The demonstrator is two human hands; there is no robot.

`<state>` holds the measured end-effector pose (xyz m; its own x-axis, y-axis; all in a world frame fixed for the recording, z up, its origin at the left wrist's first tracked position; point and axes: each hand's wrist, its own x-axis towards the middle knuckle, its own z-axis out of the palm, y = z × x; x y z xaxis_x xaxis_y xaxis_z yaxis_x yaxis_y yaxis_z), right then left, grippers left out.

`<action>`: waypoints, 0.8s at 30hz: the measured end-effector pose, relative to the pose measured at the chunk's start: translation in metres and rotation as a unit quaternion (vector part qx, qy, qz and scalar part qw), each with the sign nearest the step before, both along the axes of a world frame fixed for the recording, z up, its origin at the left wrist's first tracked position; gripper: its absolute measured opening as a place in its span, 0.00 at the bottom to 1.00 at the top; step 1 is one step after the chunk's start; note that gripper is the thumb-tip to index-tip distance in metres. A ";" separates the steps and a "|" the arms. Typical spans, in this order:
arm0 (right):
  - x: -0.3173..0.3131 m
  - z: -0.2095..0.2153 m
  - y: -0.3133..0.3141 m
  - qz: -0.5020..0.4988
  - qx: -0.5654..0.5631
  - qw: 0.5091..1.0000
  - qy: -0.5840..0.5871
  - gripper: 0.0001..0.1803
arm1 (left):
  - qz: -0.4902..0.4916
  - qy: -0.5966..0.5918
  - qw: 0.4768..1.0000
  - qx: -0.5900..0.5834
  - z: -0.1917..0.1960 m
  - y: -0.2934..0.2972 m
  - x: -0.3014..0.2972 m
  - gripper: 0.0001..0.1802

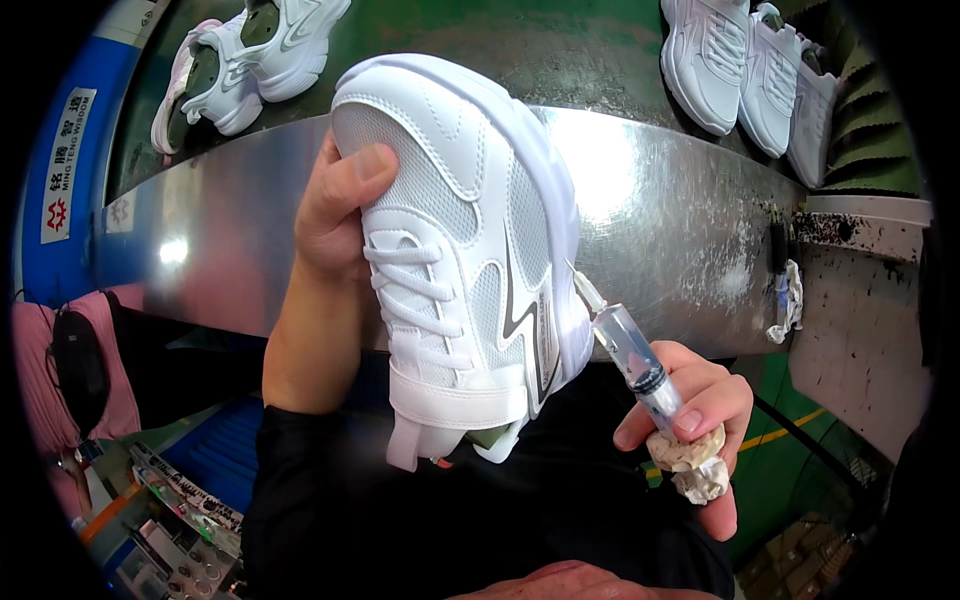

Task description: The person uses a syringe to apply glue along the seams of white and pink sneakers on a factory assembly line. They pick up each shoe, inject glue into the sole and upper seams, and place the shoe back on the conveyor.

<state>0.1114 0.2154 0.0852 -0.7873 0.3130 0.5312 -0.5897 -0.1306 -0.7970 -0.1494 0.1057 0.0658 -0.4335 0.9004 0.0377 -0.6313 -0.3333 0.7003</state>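
Nearest to the camera, at centre: one white sneaker point(480, 260) of smooth overlays and pale grey mesh, with white laces and a thick white sole. Held up over the near edge of the bench, tilted, toe pointing away. Gripped in one bare left hand point(340, 215), thumb pressed on the toe mesh, remaining fingers hidden behind. Collar partly visible at the near end, olive-green material inside.

Just to the right: one clear plastic syringe point(625, 345) with a slim pale tip and a black plunger seal. Held in a narrow grip by one bare right hand point(715, 395), fingers curled round the rear of the barrel. Crumpled off-white wad point(690, 450) at the plunger end. Tip at the sole's edge; cannot tell contact from a slight gap. Barrel see-through, contents too unclear to tell.

Next out: one brushed-metal worktop point(690, 200), whitish patches toward the right. Near its right end, one slim black-handled tool point(778, 245) and crumpled white wrapping point(788, 300).

Farther: one dark green belt-like surface point(550, 50). At upper right, three white lace-up sneakers point(705, 60) side by side, near olive-green ribbed sheeting point(880, 130). At upper left, at least two white sneakers point(290, 50), olive-green material inside; exact count obscured by overlap.
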 end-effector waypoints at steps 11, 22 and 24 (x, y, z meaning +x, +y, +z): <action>-0.020 0.002 0.001 -0.025 0.013 1.000 -0.006 0.45 | -0.007 0.000 1.000 0.012 0.005 -0.005 0.001 0.24; -0.014 -0.005 0.003 -0.021 0.017 1.000 -0.003 0.45 | 0.002 0.009 1.000 -0.015 0.004 -0.003 0.000 0.23; -0.012 -0.006 0.001 -0.024 0.017 1.000 -0.008 0.45 | -0.002 0.005 1.000 -0.009 0.002 -0.003 -0.001 0.23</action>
<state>0.0993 0.2166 0.0793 -0.7804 0.3334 0.5289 -0.5813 -0.0753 -0.8102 -0.1500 0.1028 0.0682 -0.4299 0.9025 0.0261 -0.6247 -0.3182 0.7131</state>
